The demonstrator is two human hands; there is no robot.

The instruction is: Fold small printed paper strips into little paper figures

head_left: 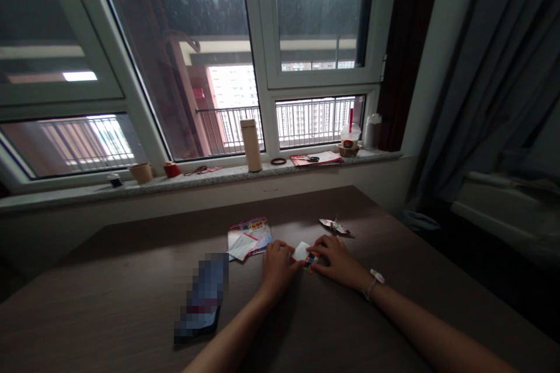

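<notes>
My left hand (276, 268) and my right hand (336, 260) rest on the dark wooden table (131, 291), both pressing on a small folded piece of paper (303, 253), white on top with coloured print at its edge. The fingers of both hands are curled and pinch the paper from either side. A finished folded paper crane (334, 225) lies just beyond my right hand. A bracelet sits on my right wrist.
A stack of colourful paper sheets (249, 237) lies left of my hands. A dark phone (203, 297) lies at the near left. The windowsill (196, 178) holds a beige bottle (251, 145), small cups, a leaflet and a drink cup (350, 139). Curtains hang at right.
</notes>
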